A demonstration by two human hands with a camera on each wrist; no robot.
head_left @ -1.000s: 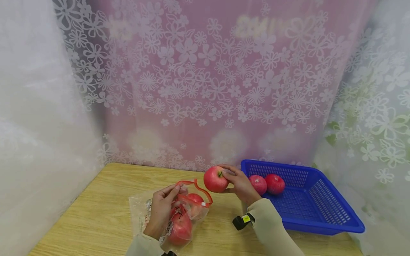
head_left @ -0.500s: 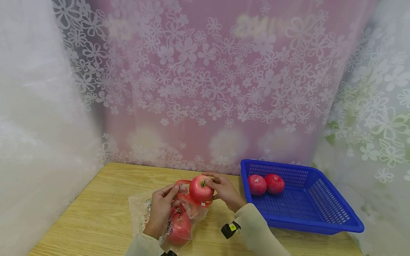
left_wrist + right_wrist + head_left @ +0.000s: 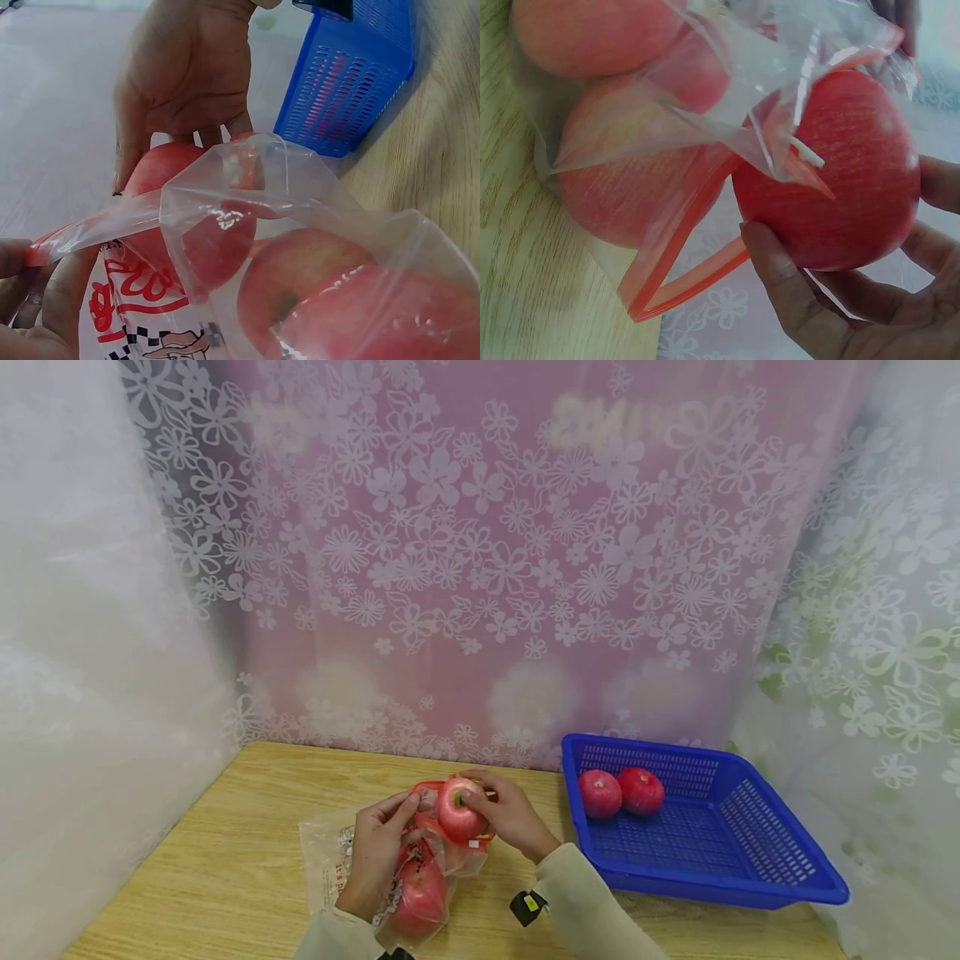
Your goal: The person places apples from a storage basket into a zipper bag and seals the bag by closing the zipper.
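My right hand (image 3: pixel 504 814) grips a red apple (image 3: pixel 459 810) by its stem end, thumb beside the stem. That apple sits at the mouth of a clear plastic zip bag (image 3: pixel 330 195) with a red seal strip (image 3: pixel 682 277). In the right wrist view the bag's edge and a small white slider (image 3: pixel 807 151) overlap the apple. My left hand (image 3: pixel 373 852) pinches the bag's rim at the red strip, left of the apple. Inside the bag lie more apples (image 3: pixel 420 897), seen through printed plastic with red lettering and a checkered pattern.
A blue perforated plastic basket (image 3: pixel 720 889) stands on the right of the wooden table (image 3: pixel 195 877). Two red apples (image 3: pixel 621 793) lie at its left end. A pink flowered curtain (image 3: pixel 480 568) hangs behind the table, with pale sheets at both sides.
My right hand has carried the apple left from beside the basket to the bag's mouth, tilting it. The left hand has stayed on the bag's rim.
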